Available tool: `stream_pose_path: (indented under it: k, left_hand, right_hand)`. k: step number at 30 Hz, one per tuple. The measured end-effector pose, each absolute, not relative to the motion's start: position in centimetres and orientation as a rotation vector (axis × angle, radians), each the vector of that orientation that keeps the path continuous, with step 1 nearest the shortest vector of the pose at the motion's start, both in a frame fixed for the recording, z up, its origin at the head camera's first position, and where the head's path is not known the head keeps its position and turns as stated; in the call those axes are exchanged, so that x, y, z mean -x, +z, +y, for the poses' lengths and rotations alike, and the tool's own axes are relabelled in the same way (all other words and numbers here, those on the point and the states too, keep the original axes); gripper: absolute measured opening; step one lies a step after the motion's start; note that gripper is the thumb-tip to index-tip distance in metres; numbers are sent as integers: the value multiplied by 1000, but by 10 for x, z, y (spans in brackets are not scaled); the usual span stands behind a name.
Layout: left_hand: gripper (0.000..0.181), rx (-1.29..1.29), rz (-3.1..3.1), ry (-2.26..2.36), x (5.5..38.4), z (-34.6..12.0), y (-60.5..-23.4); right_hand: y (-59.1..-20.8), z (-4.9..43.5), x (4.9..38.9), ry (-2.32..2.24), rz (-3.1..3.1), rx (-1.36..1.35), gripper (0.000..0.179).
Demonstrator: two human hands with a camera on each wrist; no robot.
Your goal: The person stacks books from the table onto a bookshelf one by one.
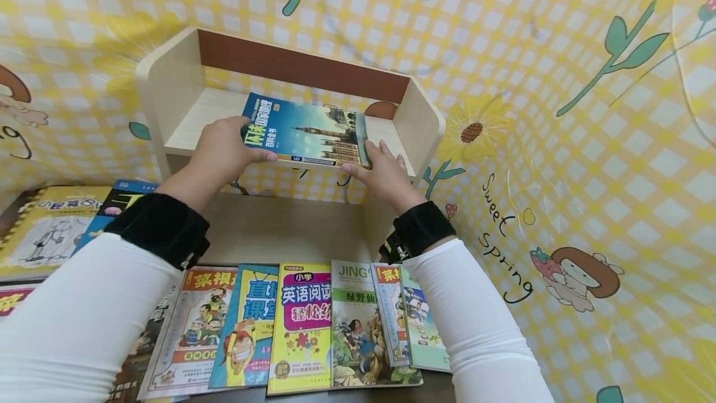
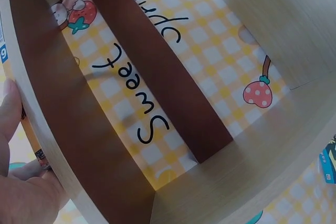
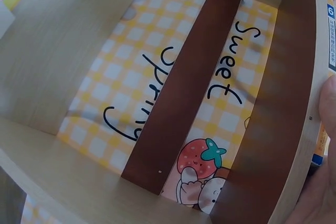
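A blue book (image 1: 319, 132) with a clock tower on its cover lies face up over the upper board of a small wooden bookshelf (image 1: 172, 95), spine toward me. My left hand (image 1: 220, 151) grips its left end, thumb along the spine edge. At the opposite end my right hand (image 1: 386, 173) holds the corner, with the thumb at the spine. From below, the left wrist view shows the left hand (image 2: 31, 195) beside the shelf's front edge. In the right wrist view the right hand (image 3: 317, 182) is partly cut off by the frame, next to the book's spine (image 3: 332, 38).
Below the shelf, a row of books, among them a yellow and pink one (image 1: 299, 334) and a green one (image 1: 358, 328), lies in front. More books, including a yellow notebook (image 1: 56, 222), are at the left. Yellow checked cloth (image 1: 503, 111) covers the wall behind.
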State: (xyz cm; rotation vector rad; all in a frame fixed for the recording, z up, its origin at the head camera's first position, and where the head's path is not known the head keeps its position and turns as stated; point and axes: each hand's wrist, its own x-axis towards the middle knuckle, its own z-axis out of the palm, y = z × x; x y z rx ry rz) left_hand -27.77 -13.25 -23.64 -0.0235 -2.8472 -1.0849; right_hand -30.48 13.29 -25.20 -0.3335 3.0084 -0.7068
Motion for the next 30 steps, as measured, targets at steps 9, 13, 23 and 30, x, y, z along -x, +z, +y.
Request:
stream_pose_path:
  k: [9, 13, 23, 30]
  left_hand:
    - [91, 17, -2852, -1099, 286, -129, -236]
    - [91, -8, -2881, -1098, 294, -128, -238]
    - [96, 122, -2750, -1108, 293, -130, -251]
    - [95, 252, -2546, -968, 253, -139, -261]
  right_hand:
    - [-248, 135, 311, -753, 2974, 355, 83]
    - [-250, 137, 320, -790, 2912, 343, 83]
    - [-262, 142, 307, -901, 3058, 336, 84]
    - [-268, 171, 257, -1022, 3250, 612, 81]
